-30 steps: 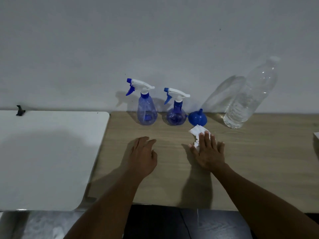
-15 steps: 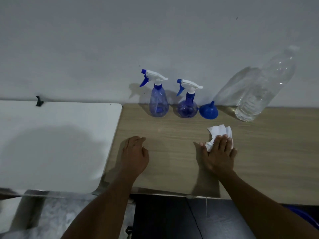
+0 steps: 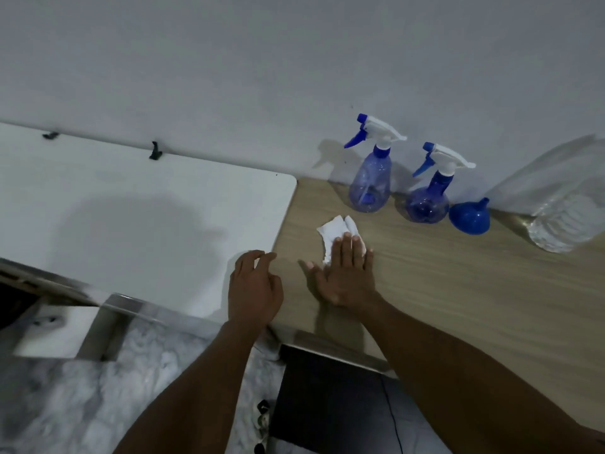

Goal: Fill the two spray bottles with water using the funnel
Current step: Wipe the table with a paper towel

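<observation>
White tissue (image 3: pixel 337 231) lies under the flat right hand (image 3: pixel 343 273); left hand (image 3: pixel 253 286) grip released.

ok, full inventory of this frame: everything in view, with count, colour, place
spray bottles: 2, blue with white and blue trigger heads, upright by the wall at the back of the wooden table; the second stands right of the first
funnel: 1, blue, wide end down, right of the bottles
water bottle: 1, clear, far right, partly cut off
tissue: 1, white, crumpled, on the wooden table
wooden table: 1, light brown
white table: 1, left of the wooden one
clips: 2, black, at the white table's back edge
left hand: empty, fingers curled, over the seam between the tables
right hand: flat, pressing the tissue
</observation>
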The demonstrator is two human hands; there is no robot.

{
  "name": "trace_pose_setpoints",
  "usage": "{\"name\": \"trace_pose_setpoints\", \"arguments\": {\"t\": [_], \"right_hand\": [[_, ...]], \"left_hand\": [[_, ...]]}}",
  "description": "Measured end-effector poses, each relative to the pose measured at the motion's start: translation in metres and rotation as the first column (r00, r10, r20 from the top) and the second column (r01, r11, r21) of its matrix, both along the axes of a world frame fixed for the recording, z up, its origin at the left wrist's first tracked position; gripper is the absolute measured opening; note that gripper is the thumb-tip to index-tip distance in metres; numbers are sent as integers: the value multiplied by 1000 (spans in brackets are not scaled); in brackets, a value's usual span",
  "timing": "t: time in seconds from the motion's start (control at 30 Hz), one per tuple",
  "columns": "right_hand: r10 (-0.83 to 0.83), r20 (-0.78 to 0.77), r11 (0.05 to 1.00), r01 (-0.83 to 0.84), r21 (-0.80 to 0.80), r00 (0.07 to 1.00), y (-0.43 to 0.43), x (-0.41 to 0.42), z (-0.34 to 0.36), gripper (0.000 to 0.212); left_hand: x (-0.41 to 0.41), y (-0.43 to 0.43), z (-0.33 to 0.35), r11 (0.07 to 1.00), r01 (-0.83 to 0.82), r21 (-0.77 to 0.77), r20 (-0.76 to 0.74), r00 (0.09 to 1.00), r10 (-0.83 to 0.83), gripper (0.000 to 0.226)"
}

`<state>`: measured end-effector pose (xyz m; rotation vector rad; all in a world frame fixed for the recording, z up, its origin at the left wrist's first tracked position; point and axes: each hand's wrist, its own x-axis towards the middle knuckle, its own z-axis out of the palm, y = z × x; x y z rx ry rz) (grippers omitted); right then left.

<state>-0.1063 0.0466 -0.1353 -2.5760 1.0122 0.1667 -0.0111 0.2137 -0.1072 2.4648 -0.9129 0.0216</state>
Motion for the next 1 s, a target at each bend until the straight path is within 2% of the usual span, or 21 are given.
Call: {"name": "trace_pose_setpoints", "arguments": {"t": [0.07,0.17,0.3,0.4,0.5,0.67,0.8,1.0], "right_hand": [[5,6,1000,-5,-5,1000,-8,1,8,86],[-60,114,996,66,-55,992,-30,2,15,73],[140,-27,988,-141,-57,990,-9,14,1,84],[274,-20,962,-274,-4,962,32,15,-1,100],[378,19,926,-378,9,926,56,2,2,95],[464,-8,886,-464,19,886,54,-37,0,92],[441,-18,897,-442,-23,897,41,-78,1,102],[278,-28,960,-278,-33,960,-13,-150,6,105]], "left_hand": [[4,9,-1,1000,-30,-3,-7,1000,30,43],[5,13,0,999,-36,-27,-6,999,36,43],[0,12,4,999,-26,-46,-14,1000,26,43],[-3,15,5,998,-24,-51,-33,999,23,39],[-4,22,2,996,-70,-47,-65,996,66,38],[-17,25,0,994,-101,-48,-72,993,98,40],[-40,13,0,996,-71,-58,-88,994,66,38],[-87,-18,1,999,-6,-41,-111,994,2,40]]}}
